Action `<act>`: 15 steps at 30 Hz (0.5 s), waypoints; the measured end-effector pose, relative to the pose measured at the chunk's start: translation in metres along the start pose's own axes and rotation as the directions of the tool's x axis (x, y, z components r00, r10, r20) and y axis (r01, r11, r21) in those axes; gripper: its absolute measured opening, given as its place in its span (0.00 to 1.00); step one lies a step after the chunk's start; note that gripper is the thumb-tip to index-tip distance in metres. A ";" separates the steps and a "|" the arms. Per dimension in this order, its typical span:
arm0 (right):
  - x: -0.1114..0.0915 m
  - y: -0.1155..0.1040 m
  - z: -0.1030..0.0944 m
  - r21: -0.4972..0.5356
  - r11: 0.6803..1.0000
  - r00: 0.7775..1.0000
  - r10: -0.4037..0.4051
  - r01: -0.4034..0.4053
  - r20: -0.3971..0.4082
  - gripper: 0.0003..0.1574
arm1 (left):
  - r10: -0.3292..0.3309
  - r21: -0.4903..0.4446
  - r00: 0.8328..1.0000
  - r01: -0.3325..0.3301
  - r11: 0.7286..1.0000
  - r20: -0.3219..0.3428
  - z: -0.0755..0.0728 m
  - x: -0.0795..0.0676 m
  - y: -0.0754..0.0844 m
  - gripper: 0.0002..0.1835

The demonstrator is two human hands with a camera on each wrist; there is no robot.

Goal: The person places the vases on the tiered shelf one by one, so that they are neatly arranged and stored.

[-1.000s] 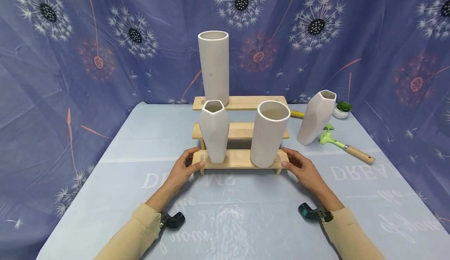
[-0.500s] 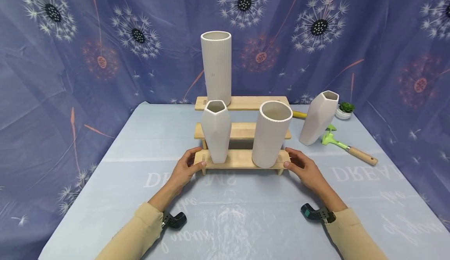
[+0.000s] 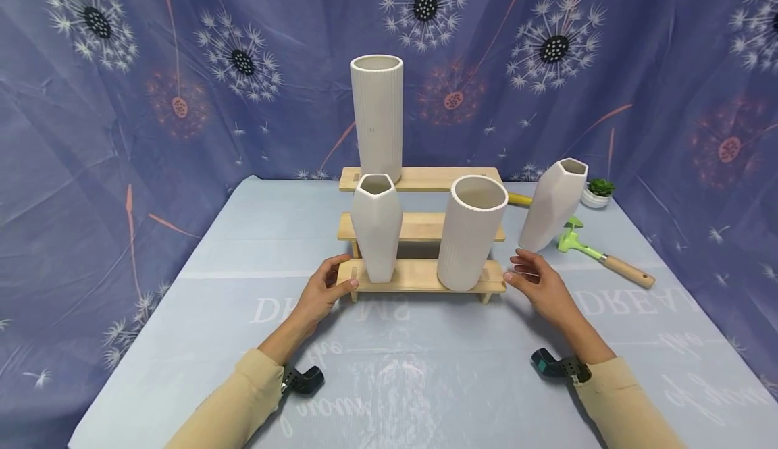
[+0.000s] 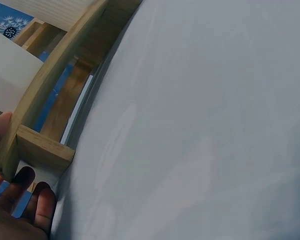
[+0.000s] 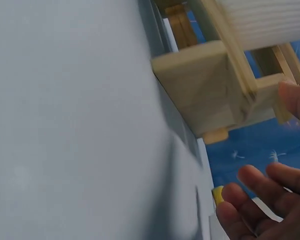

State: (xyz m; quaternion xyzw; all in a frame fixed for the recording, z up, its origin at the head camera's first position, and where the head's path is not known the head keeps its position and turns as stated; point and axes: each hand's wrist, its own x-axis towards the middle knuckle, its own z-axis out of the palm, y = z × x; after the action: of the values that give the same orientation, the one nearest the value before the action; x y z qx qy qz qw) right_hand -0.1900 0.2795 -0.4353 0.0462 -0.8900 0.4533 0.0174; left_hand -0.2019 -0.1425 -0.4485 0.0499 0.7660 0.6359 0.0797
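Observation:
A three-step wooden stand (image 3: 419,275) stands mid-table. At the left end of its lowest step, my left hand (image 3: 324,294) grips the board, thumb on top; in the left wrist view, fingertips (image 4: 44,210) curl around the board's end. My right hand (image 3: 539,288) is just off the right end, fingers loosely bent and holding nothing; the right wrist view shows a gap between its fingers (image 5: 257,195) and the stand. On the lowest step are a white faceted vase (image 3: 377,233) at left and a wide ribbed white vase (image 3: 471,240) at right. A tall ribbed vase (image 3: 379,121) tops the stand.
Right of the stand, another white faceted vase (image 3: 552,206) stands on the table. Near it lie a green garden tool with a wooden handle (image 3: 626,270) and a yellow handle (image 3: 519,198). A small potted succulent (image 3: 598,192) is at the back right. A dandelion-print curtain (image 3: 292,37) hangs behind.
My right hand has let go of the stand's right end and moved a little to the right. My left hand keeps its grip. The whole view has shifted slightly.

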 end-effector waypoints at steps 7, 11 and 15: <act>0.004 -0.001 -0.014 -0.005 0.999 0.995 0.051 -0.051 -0.091 0.47 | 0.007 0.001 1.000 -0.007 1.000 -0.002 0.000 0.000 -0.002 0.33; 0.007 0.000 -0.022 -0.003 0.998 0.987 0.055 -0.056 -0.151 0.48 | -0.006 -0.013 1.000 0.006 1.000 0.008 -0.001 0.002 -0.002 0.33; 0.009 0.002 -0.028 -0.004 0.998 0.978 0.067 -0.069 -0.198 0.48 | -0.006 -0.024 1.000 0.006 1.000 0.011 -0.001 0.002 -0.001 0.33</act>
State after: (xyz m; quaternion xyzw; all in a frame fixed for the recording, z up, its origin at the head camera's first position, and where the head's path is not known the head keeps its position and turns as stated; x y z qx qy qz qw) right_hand -0.1991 0.3024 -0.4197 -0.0294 -0.8873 0.4513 0.0903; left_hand -0.2045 -0.1435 -0.4498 0.0502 0.7581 0.6445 0.0862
